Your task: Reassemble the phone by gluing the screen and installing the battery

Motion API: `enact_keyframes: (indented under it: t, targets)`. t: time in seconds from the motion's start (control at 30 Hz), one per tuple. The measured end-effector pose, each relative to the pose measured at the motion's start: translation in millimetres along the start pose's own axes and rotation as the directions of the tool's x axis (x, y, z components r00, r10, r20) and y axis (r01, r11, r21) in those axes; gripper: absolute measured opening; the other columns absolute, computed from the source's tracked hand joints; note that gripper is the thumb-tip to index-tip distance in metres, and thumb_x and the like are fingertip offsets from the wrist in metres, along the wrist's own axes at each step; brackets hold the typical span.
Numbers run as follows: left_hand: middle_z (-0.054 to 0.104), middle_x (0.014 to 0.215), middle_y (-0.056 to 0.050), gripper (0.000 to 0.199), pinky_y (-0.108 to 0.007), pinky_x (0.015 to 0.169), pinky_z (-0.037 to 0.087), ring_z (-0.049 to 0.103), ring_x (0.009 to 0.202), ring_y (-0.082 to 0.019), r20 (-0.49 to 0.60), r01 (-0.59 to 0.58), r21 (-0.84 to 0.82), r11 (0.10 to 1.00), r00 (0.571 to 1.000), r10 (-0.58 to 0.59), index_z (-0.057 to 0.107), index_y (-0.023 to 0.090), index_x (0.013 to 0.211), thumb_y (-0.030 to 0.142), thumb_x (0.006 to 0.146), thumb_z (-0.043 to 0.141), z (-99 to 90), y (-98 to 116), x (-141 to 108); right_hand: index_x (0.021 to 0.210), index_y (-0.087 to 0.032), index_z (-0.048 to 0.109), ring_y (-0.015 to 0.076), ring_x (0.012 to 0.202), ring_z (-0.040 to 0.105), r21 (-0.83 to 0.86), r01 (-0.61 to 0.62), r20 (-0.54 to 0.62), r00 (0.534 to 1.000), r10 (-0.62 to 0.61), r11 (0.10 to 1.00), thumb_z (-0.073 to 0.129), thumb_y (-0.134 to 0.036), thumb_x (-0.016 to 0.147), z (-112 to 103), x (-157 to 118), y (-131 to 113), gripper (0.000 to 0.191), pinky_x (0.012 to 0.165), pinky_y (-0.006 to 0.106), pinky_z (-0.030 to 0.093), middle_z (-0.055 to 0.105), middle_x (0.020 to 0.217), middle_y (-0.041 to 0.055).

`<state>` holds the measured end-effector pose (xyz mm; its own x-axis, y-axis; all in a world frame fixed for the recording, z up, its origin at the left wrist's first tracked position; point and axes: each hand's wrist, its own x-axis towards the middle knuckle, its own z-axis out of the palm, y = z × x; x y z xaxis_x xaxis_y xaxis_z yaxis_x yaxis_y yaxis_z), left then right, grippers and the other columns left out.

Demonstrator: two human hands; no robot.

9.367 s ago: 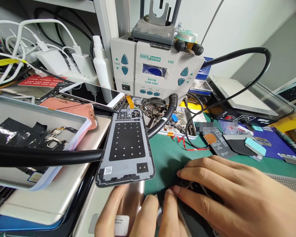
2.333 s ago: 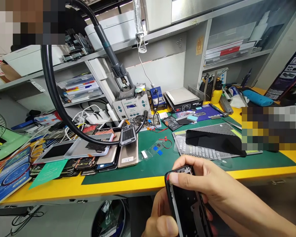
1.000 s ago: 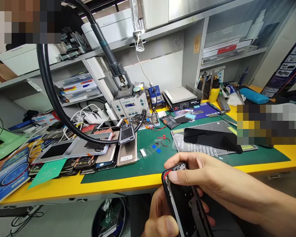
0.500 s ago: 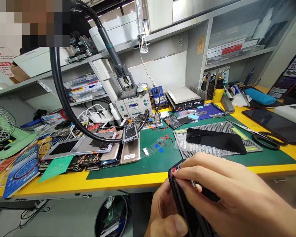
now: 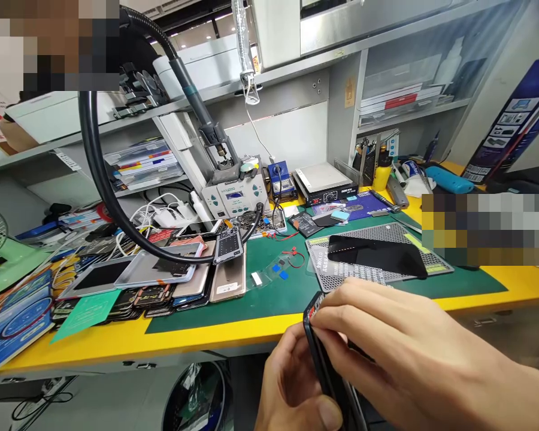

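My left hand [image 5: 284, 383] is wrapped round a black phone body [image 5: 324, 366], its thumb along the near side. The phone is tilted on edge above the bench front, with its far end raised. A small red part [image 5: 313, 310] shows inside that end. Over it bends my right hand [image 5: 399, 347], thumb and fingertips pressed together at the phone's upper end. Whatever the right fingertips pinch is hidden behind them. Just beyond lies a loose black phone screen [image 5: 377, 257] on a perforated grey pad [image 5: 431, 254].
A green mat [image 5: 269, 305] covers the yellow bench [image 5: 117, 341]. Stacked phones [image 5: 227, 278] stand left, under a black hose [image 5: 90, 161] from the soldering station [image 5: 238, 194]. A hot plate [image 5: 326, 182] sits behind. Below is a waste bin [image 5: 197, 395].
The camera view has shifted, so the bench appears farther left. My right fingertips remain at the phone's upper end, and the hand now covers more of the phone's inside.
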<state>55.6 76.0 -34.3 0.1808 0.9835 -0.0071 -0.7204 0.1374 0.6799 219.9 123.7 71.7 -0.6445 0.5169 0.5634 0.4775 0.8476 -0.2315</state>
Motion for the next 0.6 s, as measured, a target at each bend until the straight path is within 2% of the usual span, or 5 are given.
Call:
enact_keyframes:
  t: [0.1, 0.2, 0.37, 0.5, 0.6]
  targets:
    - [0.067, 0.140, -0.013, 0.071, -0.058, 0.120, 0.037, 0.048, 0.142, -0.045, 0.006, -0.007, -0.010, 1.000, 1.000, 0.007, 0.071, 0.021, 0.129, 0.032, 0.063, 0.094, -2.1, -2, -1, 0.107, -0.012, 0.065, 0.0167, 0.071, 0.059, 0.062, -0.010, -0.049, 0.999, 0.013, 0.998, 0.052, -0.005, 0.099, 1, -1, 0, 0.017, 0.066, 0.030, 0.050, 0.067, 0.085, 0.0045]
    - [0.068, 0.139, -0.012, 0.072, -0.057, 0.119, 0.039, 0.048, 0.141, -0.045, -0.040, 0.001, -0.017, 1.000, 0.999, -0.002, 0.071, 0.022, 0.129, 0.029, 0.061, 0.094, -6.1, -7, -3, 0.109, -0.012, 0.063, 0.0159, 0.073, 0.059, 0.078, 0.000, -0.063, 0.998, 0.005, 0.997, 0.051, -0.006, 0.101, 0, 0, 1, 0.015, 0.067, 0.029, 0.049, 0.067, 0.088, 0.0051]
    - [0.067, 0.139, -0.015, 0.072, -0.058, 0.097, 0.056, 0.057, 0.131, -0.049, -0.019, 0.029, 0.004, 1.000, 0.999, -0.029, 0.071, 0.020, 0.127, 0.031, 0.060, 0.095, -6.1, -8, -1, 0.108, -0.011, 0.062, 0.0150, 0.070, 0.052, 0.092, 0.021, -0.018, 1.000, -0.019, 0.996, 0.046, -0.004, 0.101, -1, -1, 3, 0.019, 0.064, 0.029, 0.045, 0.063, 0.084, 0.0030]
    - [0.069, 0.135, -0.016, 0.076, -0.052, 0.108, 0.047, 0.054, 0.135, -0.045, 0.037, 0.025, 0.075, 0.997, 0.999, -0.028, 0.068, 0.018, 0.129, 0.035, 0.060, 0.094, 3.1, 2, 4, 0.097, -0.013, 0.064, 0.0148, 0.068, 0.048, 0.026, 0.058, -0.018, 0.998, -0.057, 0.998, 0.049, -0.006, 0.102, 3, -3, 4, 0.017, 0.063, 0.030, 0.040, 0.059, 0.082, 0.0018]
    - [0.071, 0.131, -0.016, 0.077, -0.048, 0.108, 0.046, 0.057, 0.132, -0.042, 0.057, 0.026, 0.136, 0.990, 0.998, -0.034, 0.066, 0.018, 0.132, 0.036, 0.062, 0.093, 9.9, 10, 6, 0.093, -0.015, 0.065, 0.0146, 0.070, 0.049, 0.025, 0.044, 0.012, 0.999, -0.044, 0.999, 0.052, -0.010, 0.103, 7, -4, 5, 0.018, 0.064, 0.030, 0.040, 0.060, 0.083, 0.0017]
